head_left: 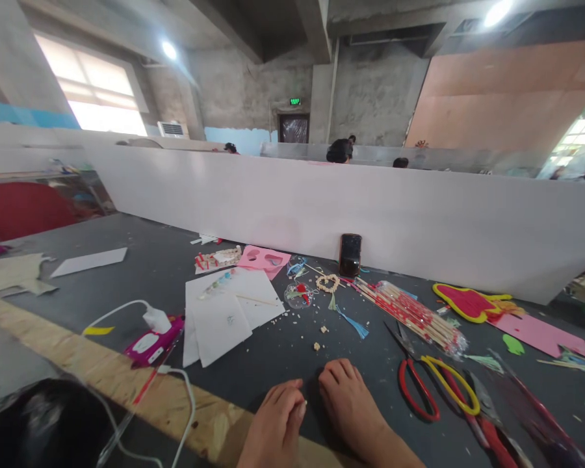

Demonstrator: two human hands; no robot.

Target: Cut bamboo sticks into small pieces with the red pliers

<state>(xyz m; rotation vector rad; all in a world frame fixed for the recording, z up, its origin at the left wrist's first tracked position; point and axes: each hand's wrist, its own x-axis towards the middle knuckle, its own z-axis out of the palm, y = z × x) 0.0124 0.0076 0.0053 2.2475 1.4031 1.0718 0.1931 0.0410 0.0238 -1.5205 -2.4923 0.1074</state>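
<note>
Beige, knobbly bead-like clusters (316, 347), 2 of them, lie inward from the near edge of the dark grey surface (156, 260), beyond my curled left hand (279, 416) and right hand (350, 400); I cannot tell whether either grasps anything. I judge this small-piece handling, calling for a fine pinch.

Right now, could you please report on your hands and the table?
Left hand curled, grip unclear. Right hand beside it, back upward. Small pale pieces scattered beyond both hands. Scissors lie right of the right hand.
</note>
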